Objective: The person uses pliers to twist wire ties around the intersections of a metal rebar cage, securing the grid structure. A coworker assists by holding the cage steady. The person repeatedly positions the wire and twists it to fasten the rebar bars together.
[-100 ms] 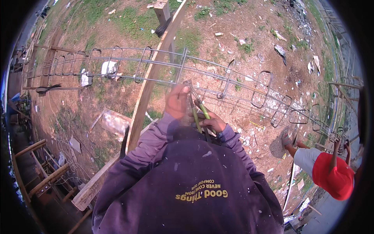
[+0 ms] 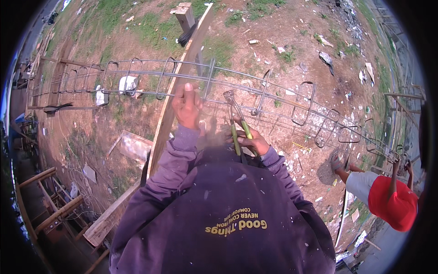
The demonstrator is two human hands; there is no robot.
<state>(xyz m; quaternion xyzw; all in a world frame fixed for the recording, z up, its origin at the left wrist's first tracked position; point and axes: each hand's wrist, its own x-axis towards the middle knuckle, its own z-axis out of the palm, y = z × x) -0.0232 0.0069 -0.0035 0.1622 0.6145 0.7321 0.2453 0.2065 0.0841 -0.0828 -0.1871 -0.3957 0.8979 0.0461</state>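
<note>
A long rebar cage [image 2: 283, 97] of thin steel bars with bent stirrups runs across in front of me. My left hand [image 2: 186, 109] is at its near bar, just left of a stirrup [image 2: 209, 78], thumb up and fingers curled round the bar. Pincers [image 2: 235, 112] with green handles are in my right hand [image 2: 256, 142], its fingers wrapped round the grips. The pincers' jaws point away from me, apart from my left hand and close to the near bar. Their handles stand slightly spread.
A wooden plank [image 2: 171, 109] passes under the cage, beside a wooden post [image 2: 185, 18]. At the right, a person in a red shirt [image 2: 393, 202] reaches to the cage's end. White blocks [image 2: 128, 85] lie at the left; wooden framing [image 2: 57, 212] stands at lower left. Litter dots the ground.
My left hand has moved left, away from the pincers' jaws, to the near bar. The pincers have shifted slightly right with my right hand.
</note>
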